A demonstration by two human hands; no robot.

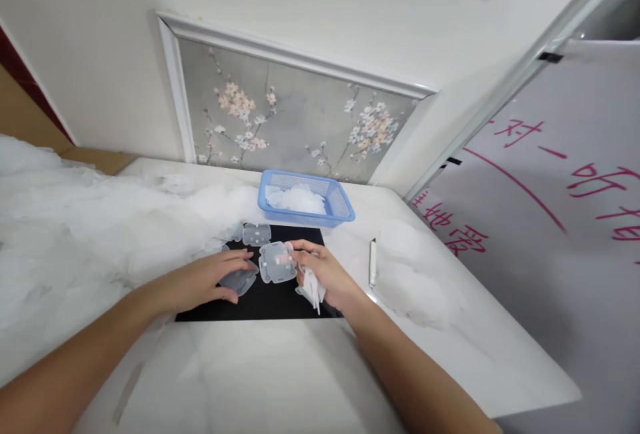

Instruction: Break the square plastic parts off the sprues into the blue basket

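Observation:
My right hand (pixel 323 273) pinches a translucent plastic piece (pixel 273 264) with rounded, notched edges and small spots, above a black mat (pixel 280 307). White strips (pixel 313 293) stick out below its curled fingers; I cannot make out what they belong to. My left hand (pixel 213 281) has its thumb and fingers around the edges of a similar translucent plastic piece (pixel 243 279), low over the mat. Another such piece (pixel 257 234) lies at the mat's back edge.
A blue basket (pixel 306 219) with translucent white pieces inside stands behind the mat. A big heap of whitish translucent pieces (pixel 100 234) covers the table's left side. At right lie a slim white cutter-like tool (pixel 373 264) and a smaller whitish heap (pixel 415 281).

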